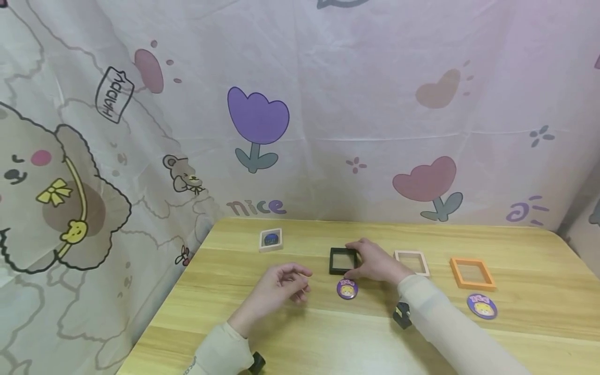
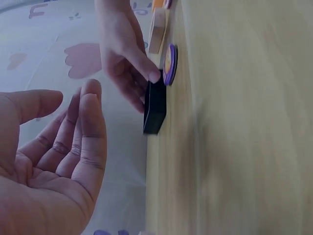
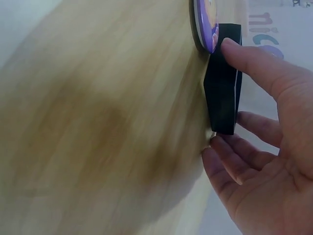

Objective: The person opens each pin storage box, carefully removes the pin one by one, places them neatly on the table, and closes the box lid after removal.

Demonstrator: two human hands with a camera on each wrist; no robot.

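Observation:
My right hand (image 1: 376,262) grips a small square black frame (image 1: 332,262) on the table, thumb at its near edge and fingers toward the far side. In the right wrist view the thumb presses the side of this black frame (image 3: 222,93). Just in front of it lies a round purple badge (image 1: 347,289) with a yellow cartoon animal, also beside the frame in the left wrist view. My left hand (image 1: 276,290) hovers to the left of the frame, fingers loosely bent, with nothing in it; the left wrist view shows its bare palm (image 2: 49,196).
A pale frame (image 1: 426,264) stands right of my right hand, partly behind the wrist. Farther right are an orange frame (image 1: 473,285) and a second purple badge (image 1: 482,306). At the back left a whitish frame (image 1: 271,248) surrounds a dark blue badge (image 1: 271,239). A printed curtain (image 1: 328,104) hangs behind the table.

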